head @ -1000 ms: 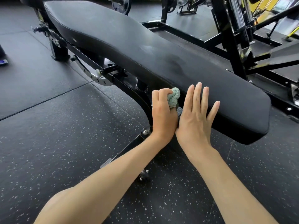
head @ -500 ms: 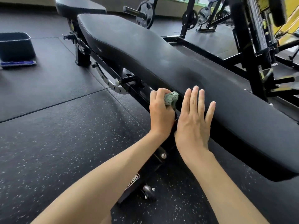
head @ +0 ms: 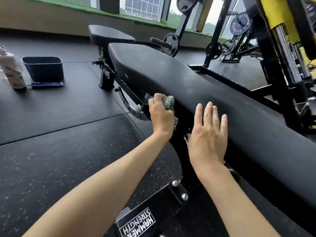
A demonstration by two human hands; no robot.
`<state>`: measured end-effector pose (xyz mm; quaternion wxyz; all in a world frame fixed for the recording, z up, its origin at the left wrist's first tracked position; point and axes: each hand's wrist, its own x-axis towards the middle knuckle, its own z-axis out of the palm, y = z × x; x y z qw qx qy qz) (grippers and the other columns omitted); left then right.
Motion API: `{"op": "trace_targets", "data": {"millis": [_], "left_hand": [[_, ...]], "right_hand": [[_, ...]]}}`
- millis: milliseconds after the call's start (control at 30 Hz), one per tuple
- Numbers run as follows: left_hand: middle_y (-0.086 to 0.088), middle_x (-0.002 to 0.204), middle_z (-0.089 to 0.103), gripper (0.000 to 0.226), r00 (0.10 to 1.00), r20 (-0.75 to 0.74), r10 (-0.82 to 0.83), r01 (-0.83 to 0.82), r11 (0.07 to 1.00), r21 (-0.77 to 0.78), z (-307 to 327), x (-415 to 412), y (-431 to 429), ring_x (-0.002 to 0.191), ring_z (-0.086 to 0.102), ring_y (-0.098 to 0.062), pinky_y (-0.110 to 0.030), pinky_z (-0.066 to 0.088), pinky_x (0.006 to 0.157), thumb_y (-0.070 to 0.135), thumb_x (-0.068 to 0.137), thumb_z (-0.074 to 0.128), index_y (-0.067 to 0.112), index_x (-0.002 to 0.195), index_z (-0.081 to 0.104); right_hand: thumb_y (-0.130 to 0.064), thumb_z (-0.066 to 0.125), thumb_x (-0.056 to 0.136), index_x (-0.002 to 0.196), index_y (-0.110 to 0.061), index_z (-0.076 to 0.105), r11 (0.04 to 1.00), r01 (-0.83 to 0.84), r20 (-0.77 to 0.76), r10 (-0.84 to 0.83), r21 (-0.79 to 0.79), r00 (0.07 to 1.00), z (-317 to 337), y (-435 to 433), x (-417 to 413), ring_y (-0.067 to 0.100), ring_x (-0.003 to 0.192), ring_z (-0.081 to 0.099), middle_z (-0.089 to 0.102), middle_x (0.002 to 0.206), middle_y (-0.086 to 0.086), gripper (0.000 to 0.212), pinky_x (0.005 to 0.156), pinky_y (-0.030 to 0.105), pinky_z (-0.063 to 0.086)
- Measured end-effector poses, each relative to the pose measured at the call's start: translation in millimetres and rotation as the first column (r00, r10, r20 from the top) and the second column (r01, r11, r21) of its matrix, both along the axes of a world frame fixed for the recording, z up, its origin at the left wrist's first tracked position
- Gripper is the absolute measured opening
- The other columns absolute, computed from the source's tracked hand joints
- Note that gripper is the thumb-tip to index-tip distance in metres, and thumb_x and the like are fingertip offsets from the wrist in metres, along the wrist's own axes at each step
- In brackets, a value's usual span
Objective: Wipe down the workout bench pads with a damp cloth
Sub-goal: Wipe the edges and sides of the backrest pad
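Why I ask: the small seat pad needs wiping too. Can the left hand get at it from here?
Probably not without shifting along. The left hand holds the cloth at the near edge of the long pad; the seat pad lies well beyond its far end. Nothing blocks the way.

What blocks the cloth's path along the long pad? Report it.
Toward the far end, nothing visible lies on the long pad. Toward the near end, the right hand lies flat against the pad's side, in the path of the cloth that the left hand grips.
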<state>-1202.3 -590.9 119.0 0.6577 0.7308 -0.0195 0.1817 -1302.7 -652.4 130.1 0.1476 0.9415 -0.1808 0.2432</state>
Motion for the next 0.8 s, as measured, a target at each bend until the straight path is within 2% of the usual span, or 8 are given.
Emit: {"op": "trace_targets", "data": {"millis": [67, 133, 333, 467, 533, 667, 733, 800], "left_hand": [[-0.004, 0.098, 0.043, 0.033, 0.989, 0.116, -0.087, 0.079, 0.994, 0.069, -10, -24, -5, 0.081, 0.041, -0.01, -0.007, 0.034, 0.072, -0.015, 0.078, 0.048, 0.006, 0.102, 0.053], [-0.004, 0.099, 0.046, 0.031, 0.963, 0.209, -0.173, 0.15, 0.981, 0.119, -16, -38, -5, 0.08, 0.042, -0.004, -0.004, 0.033, 0.071, -0.014, 0.078, 0.052, 0.006, 0.102, 0.053], [-0.006, 0.099, 0.046, 0.027, 0.995, 0.092, 0.033, -0.036, 0.999, 0.039, -6, -1, 4, 0.079, 0.041, 0.011, -0.004, 0.034, 0.075, -0.011, 0.081, 0.047, 0.004, 0.103, 0.054], [-0.003, 0.096, 0.047, 0.028, 0.973, 0.216, -0.086, 0.067, 0.993, 0.093, -18, -40, -11, 0.082, 0.043, 0.009, -0.001, 0.032, 0.071, -0.011, 0.079, 0.056, 0.006, 0.101, 0.054], [-0.007, 0.098, 0.05, 0.029, 0.971, 0.215, -0.106, 0.081, 0.989, 0.122, -12, -26, -8, 0.081, 0.044, 0.001, -0.004, 0.034, 0.073, -0.013, 0.078, 0.053, 0.006, 0.1, 0.054], [-0.015, 0.106, 0.05, 0.029, 0.998, -0.012, 0.066, -0.066, 0.997, 0.035, 5, 16, 3, 0.082, 0.042, -0.014, -0.015, 0.032, 0.073, -0.01, 0.08, 0.045, 0.003, 0.105, 0.054], [-0.013, 0.103, 0.049, 0.026, 0.997, 0.007, 0.083, -0.083, 0.995, 0.055, 0, 5, -1, 0.079, 0.041, -0.008, -0.012, 0.028, 0.069, -0.009, 0.082, 0.045, 0.003, 0.104, 0.053], [-0.009, 0.1, 0.049, 0.029, 0.995, 0.093, -0.032, 0.021, 0.993, 0.115, -10, -19, -8, 0.078, 0.04, 0.002, -0.01, 0.03, 0.069, -0.013, 0.079, 0.046, 0.005, 0.101, 0.052]], "right_hand": [[-0.017, 0.046, 0.096, 0.152, -0.007, 0.006, 1.0, -0.023, -0.036, 0.022, -0.008, 0.999, 0, 4, 4, 0.029, 0.148, 0.009, 0.01, 0.158, 0.02, 0.07, 0.12, 0.046, 0.005], [-0.014, 0.033, 0.096, 0.152, -0.007, 0.0, 0.999, -0.026, -0.009, 0.025, -0.035, 1.0, -1, 5, 7, 0.029, 0.148, 0.005, 0.006, 0.159, 0.02, 0.065, 0.119, 0.047, 0.0], [-0.008, 0.049, 0.089, 0.148, -0.003, 0.027, 0.999, -0.027, 0.118, 0.03, -0.027, 0.993, -10, 9, 14, 0.033, 0.144, 0.024, 0.027, 0.152, 0.024, 0.064, 0.117, 0.048, 0.009], [-0.014, 0.029, 0.09, 0.151, -0.006, 0.016, 0.999, -0.032, 0.088, 0.035, -0.03, 0.995, -11, 7, 13, 0.033, 0.146, 0.014, 0.019, 0.155, 0.022, 0.063, 0.118, 0.049, 0.001], [-0.012, 0.046, 0.088, 0.149, -0.007, 0.027, 1.0, -0.017, 0.119, 0.017, -0.004, 0.993, -8, 4, 14, 0.033, 0.144, 0.022, 0.028, 0.152, 0.023, 0.064, 0.118, 0.05, 0.005], [-0.003, 0.068, 0.077, 0.141, -0.005, 0.044, 0.996, -0.054, 0.158, 0.042, 0.072, 0.987, -7, 5, 18, 0.036, 0.138, 0.035, 0.04, 0.144, 0.026, 0.068, 0.116, 0.051, 0.015], [-0.003, 0.068, 0.077, 0.141, -0.005, 0.044, 0.995, -0.064, 0.161, 0.051, 0.076, 0.986, -7, 6, 17, 0.035, 0.138, 0.035, 0.04, 0.145, 0.026, 0.068, 0.116, 0.051, 0.015], [-0.005, 0.067, 0.078, 0.141, -0.005, 0.043, 0.995, -0.058, 0.157, 0.045, 0.078, 0.987, -8, 4, 15, 0.035, 0.139, 0.033, 0.038, 0.146, 0.026, 0.067, 0.116, 0.05, 0.013]]}}
